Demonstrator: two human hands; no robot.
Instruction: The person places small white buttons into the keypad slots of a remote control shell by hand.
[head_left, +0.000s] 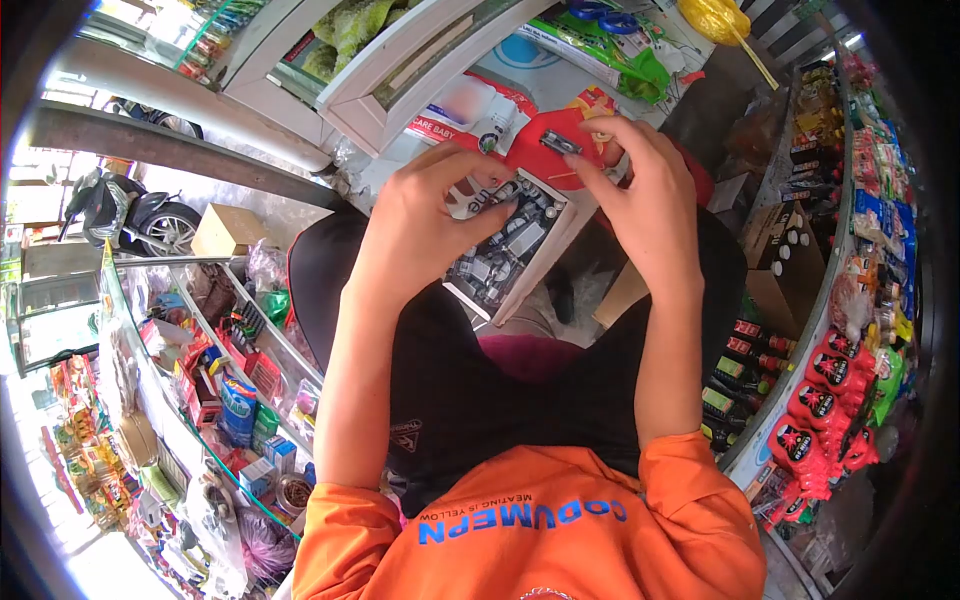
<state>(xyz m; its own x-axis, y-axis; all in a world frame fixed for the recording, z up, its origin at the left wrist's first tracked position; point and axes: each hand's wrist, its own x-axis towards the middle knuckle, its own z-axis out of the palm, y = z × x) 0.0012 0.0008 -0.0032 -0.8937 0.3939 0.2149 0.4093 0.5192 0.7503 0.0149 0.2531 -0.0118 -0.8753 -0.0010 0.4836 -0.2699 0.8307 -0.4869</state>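
Head view: grips apart, our left hand (pixel 420 222) hangs over a white rectangular box (pixel 558 240) of black-and-silver pieces (pixel 497 265), right hand (pixel 648 182) alongside.

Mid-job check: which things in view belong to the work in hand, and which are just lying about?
In the job, judging by the hands:
left hand, near the box
right hand, near the metallic piece
open box of small dark pieces
metallic piece on red surface

Apparently just about:
motorbike
cardboard box
blue packet
yellow bag
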